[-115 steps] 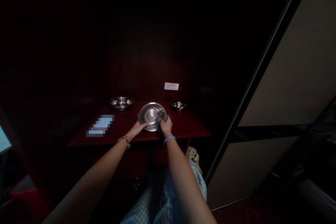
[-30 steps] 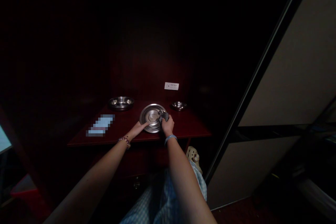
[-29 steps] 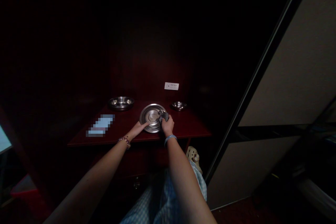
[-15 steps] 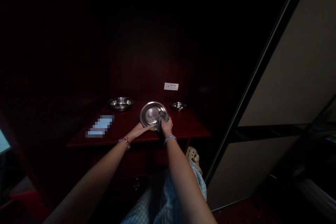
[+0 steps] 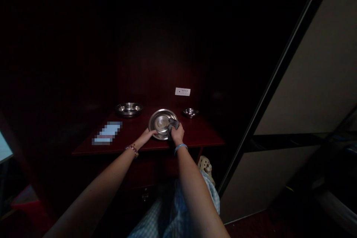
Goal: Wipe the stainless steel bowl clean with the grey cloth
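Note:
A round steel plate (image 5: 160, 121) lies on the dark red table (image 5: 200, 135) in front of me. My left hand (image 5: 147, 135) rests on the plate's near left rim, fingers stretched toward it. My right hand (image 5: 176, 134) is closed around a small grey cloth (image 5: 173, 124) that is pressed on the plate's right side. Both arms reach forward from the bottom of the picture. The room is very dim.
A wider steel bowl (image 5: 128, 109) stands at the back left and a small steel bowl (image 5: 190, 112) at the back right. A flat blurred light object (image 5: 107, 133) lies on the table's left. A white socket plate (image 5: 182, 91) is on the back wall. A pale sliding door panel (image 5: 312, 89) stands right.
The plate and both hands have shifted only slightly. The cloth in my right hand has moved a little over the plate's right side. The left hand stays at the rim.

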Demonstrator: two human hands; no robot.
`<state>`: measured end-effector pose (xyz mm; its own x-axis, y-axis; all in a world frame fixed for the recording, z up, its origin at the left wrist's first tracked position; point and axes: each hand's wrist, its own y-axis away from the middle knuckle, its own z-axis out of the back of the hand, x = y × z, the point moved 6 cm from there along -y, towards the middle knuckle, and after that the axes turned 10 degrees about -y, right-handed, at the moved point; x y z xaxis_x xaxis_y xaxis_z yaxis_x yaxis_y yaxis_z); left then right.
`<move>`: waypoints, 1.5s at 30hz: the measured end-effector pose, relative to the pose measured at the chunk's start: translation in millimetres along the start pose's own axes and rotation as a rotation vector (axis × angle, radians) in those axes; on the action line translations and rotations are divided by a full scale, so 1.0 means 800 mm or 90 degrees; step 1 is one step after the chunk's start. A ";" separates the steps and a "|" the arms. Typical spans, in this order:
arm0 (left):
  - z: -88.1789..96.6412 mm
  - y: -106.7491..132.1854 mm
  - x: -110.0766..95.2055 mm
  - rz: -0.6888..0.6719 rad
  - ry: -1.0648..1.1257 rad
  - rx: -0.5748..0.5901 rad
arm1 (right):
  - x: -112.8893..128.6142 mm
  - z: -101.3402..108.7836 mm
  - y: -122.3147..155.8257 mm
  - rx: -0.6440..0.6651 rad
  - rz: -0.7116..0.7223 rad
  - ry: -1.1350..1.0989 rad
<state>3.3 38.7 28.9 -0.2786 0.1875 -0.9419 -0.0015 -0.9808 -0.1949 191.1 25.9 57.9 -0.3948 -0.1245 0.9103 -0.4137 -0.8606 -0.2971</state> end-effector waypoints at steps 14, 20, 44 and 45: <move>0.011 0.006 -0.004 -0.003 -0.016 -0.036 | 0.012 0.004 0.005 0.000 0.050 0.043; 0.003 0.007 -0.011 -0.048 0.029 -0.009 | 0.011 0.003 0.003 -0.002 0.044 0.022; -0.009 0.009 -0.023 -0.122 -0.008 0.045 | 0.000 -0.006 0.000 -0.009 0.002 -0.059; -0.008 0.008 -0.021 -0.111 -0.002 0.040 | 0.001 -0.006 0.000 -0.008 0.003 -0.051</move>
<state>14.2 29.1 42.0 -0.2726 0.3556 -0.8940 -0.1101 -0.9346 -0.3381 187.1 28.0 57.1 -0.3295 -0.1680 0.9291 -0.4220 -0.8541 -0.3040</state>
